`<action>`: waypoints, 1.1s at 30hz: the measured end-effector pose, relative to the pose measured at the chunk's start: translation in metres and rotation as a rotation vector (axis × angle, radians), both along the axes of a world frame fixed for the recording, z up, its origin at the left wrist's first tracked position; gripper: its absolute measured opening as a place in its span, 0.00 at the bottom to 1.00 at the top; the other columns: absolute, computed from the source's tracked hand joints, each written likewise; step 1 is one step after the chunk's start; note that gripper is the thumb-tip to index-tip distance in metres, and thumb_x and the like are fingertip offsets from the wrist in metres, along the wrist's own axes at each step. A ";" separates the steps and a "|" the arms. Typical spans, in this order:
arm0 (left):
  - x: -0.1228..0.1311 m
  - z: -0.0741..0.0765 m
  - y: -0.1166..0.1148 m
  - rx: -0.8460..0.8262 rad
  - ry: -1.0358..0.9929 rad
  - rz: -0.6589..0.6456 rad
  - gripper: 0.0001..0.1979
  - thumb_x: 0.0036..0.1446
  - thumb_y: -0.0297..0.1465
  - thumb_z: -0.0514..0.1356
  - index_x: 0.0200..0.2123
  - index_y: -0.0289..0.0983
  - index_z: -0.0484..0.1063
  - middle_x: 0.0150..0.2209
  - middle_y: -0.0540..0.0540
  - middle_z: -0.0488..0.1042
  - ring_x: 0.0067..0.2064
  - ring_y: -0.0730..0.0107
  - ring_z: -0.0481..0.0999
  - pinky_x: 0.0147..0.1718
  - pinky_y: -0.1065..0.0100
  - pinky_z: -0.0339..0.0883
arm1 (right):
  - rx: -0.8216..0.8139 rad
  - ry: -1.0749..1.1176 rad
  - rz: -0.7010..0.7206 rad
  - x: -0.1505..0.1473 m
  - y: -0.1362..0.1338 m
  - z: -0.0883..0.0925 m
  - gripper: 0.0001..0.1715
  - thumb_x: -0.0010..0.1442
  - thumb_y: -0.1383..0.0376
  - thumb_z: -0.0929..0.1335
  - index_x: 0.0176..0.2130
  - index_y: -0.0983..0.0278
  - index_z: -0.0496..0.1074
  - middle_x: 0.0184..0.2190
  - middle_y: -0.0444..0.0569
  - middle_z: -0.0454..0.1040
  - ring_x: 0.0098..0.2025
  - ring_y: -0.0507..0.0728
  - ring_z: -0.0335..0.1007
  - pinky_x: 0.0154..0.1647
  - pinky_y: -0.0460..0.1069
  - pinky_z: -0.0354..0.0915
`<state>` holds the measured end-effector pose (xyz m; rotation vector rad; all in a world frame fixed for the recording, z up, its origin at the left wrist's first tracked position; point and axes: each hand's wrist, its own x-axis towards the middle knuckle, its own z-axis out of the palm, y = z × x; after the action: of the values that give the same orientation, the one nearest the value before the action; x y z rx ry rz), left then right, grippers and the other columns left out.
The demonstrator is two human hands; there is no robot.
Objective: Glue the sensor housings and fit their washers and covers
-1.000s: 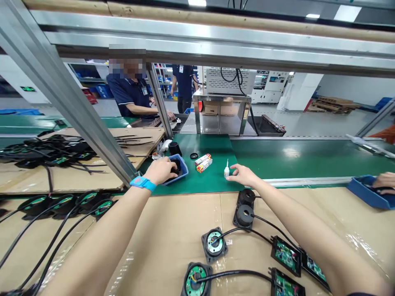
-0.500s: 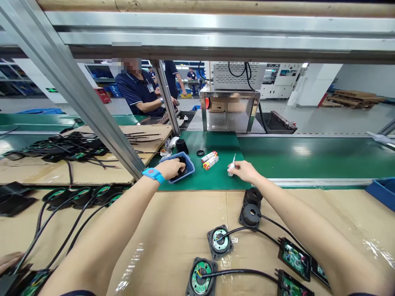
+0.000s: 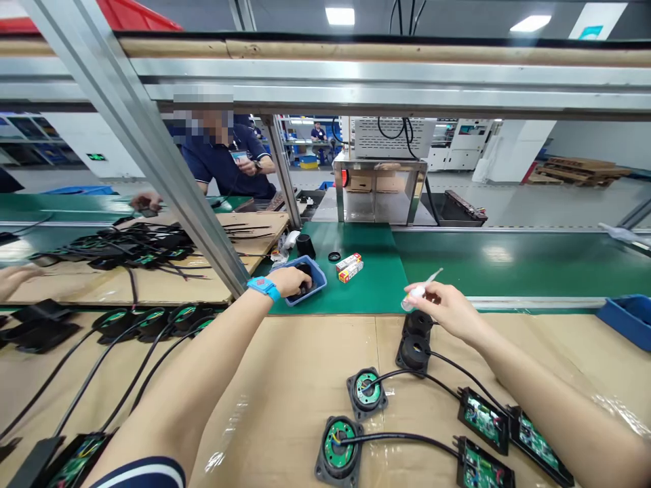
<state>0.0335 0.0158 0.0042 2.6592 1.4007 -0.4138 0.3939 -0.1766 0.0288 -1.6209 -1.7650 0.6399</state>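
Observation:
My left hand (image 3: 291, 282) reaches into a small blue bin (image 3: 319, 288), its fingers closed around a black plastic part (image 3: 305, 270) partly hidden by the hand. In my right hand (image 3: 445, 305) is a small white squeeze bottle (image 3: 416, 293) with a thin nozzle, tilted to the right. Below it stand black round housings (image 3: 414, 352) on square bases. Nearer me lie two square-based black housings with round green circuit boards, one farther (image 3: 367, 392) and one closer (image 3: 339, 447). Black cables join them to flat boxes with circuit boards (image 3: 483, 417).
Two small boxes (image 3: 350, 268), a black ring (image 3: 334, 257) and a black cup (image 3: 305, 245) rest on the green mat. A metal post (image 3: 198, 224) slants down left of the bin. Cabled parts (image 3: 147, 237) pile up at left. Another person's hand (image 3: 17, 279) shows at the left edge.
My right hand has lifted the bottle off the mat and brought it right and toward me, tipping it. The left hand stays in the bin. The view has shifted slightly.

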 end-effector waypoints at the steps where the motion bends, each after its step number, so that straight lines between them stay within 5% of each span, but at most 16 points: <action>1: 0.002 0.000 -0.002 0.007 0.002 0.007 0.17 0.68 0.39 0.62 0.55 0.37 0.72 0.55 0.41 0.75 0.51 0.60 0.78 0.50 0.53 0.76 | 0.002 0.013 0.005 -0.001 -0.011 0.003 0.27 0.61 0.43 0.67 0.39 0.61 0.82 0.52 0.51 0.82 0.34 0.58 0.72 0.37 0.54 0.69; 7: 0.003 0.033 -0.024 0.154 -0.032 0.043 0.18 0.68 0.39 0.62 0.56 0.37 0.72 0.55 0.41 0.74 0.52 0.59 0.78 0.51 0.52 0.76 | 0.003 0.182 -0.015 0.000 -0.072 0.001 0.29 0.58 0.39 0.71 0.45 0.57 0.82 0.51 0.54 0.82 0.50 0.68 0.78 0.48 0.59 0.75; 10: -0.008 0.054 -0.058 0.248 -0.087 0.036 0.18 0.68 0.39 0.62 0.55 0.36 0.72 0.55 0.41 0.74 0.53 0.58 0.77 0.52 0.51 0.75 | 0.012 0.180 -0.024 0.006 -0.096 -0.016 0.26 0.60 0.41 0.72 0.47 0.55 0.81 0.53 0.54 0.81 0.54 0.70 0.77 0.54 0.61 0.74; 12: -0.014 0.053 -0.094 0.263 -0.121 0.008 0.16 0.68 0.38 0.62 0.53 0.36 0.73 0.53 0.42 0.75 0.52 0.59 0.77 0.52 0.51 0.75 | 0.015 0.197 -0.019 0.008 -0.110 -0.029 0.26 0.61 0.43 0.71 0.50 0.54 0.80 0.54 0.55 0.80 0.55 0.70 0.77 0.57 0.62 0.72; 17: -0.015 -0.004 -0.192 0.253 -0.186 0.025 0.08 0.67 0.25 0.58 0.46 0.35 0.75 0.43 0.42 0.78 0.46 0.60 0.79 0.49 0.56 0.74 | -0.003 0.231 -0.008 -0.005 -0.134 -0.048 0.21 0.63 0.45 0.71 0.46 0.54 0.81 0.54 0.54 0.79 0.56 0.69 0.75 0.61 0.63 0.67; 22: -0.022 -0.058 -0.244 0.295 -0.234 0.081 0.19 0.66 0.21 0.52 0.56 0.35 0.73 0.40 0.37 0.79 0.45 0.54 0.80 0.48 0.55 0.73 | -0.024 0.280 0.018 -0.018 -0.137 -0.051 0.19 0.64 0.47 0.71 0.45 0.56 0.81 0.51 0.52 0.79 0.55 0.66 0.73 0.61 0.60 0.66; 25: -0.032 -0.071 -0.261 0.335 -0.253 0.078 0.26 0.65 0.20 0.49 0.64 0.36 0.68 0.41 0.38 0.79 0.44 0.56 0.80 0.47 0.56 0.73 | -0.014 0.313 0.007 -0.019 -0.137 -0.052 0.19 0.64 0.48 0.72 0.45 0.57 0.81 0.50 0.52 0.80 0.52 0.64 0.74 0.60 0.59 0.67; 29: -0.042 -0.080 -0.294 0.367 -0.295 0.044 0.27 0.64 0.22 0.50 0.64 0.39 0.68 0.55 0.36 0.78 0.49 0.55 0.79 0.49 0.55 0.73 | -0.002 0.320 0.005 -0.020 -0.138 -0.051 0.20 0.63 0.47 0.72 0.44 0.58 0.81 0.49 0.52 0.80 0.51 0.64 0.75 0.58 0.58 0.68; 33: -0.046 -0.084 -0.326 0.402 -0.376 0.064 0.29 0.67 0.37 0.56 0.70 0.42 0.60 0.66 0.34 0.69 0.56 0.46 0.75 0.51 0.49 0.72 | -0.026 0.384 0.000 -0.027 -0.142 -0.045 0.22 0.65 0.45 0.70 0.46 0.59 0.79 0.46 0.51 0.80 0.46 0.61 0.77 0.53 0.56 0.72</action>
<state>-0.0125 -0.3100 -0.0800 2.7691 1.5654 0.3990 0.3672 -0.3186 -0.0163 -1.4026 -1.4799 0.9095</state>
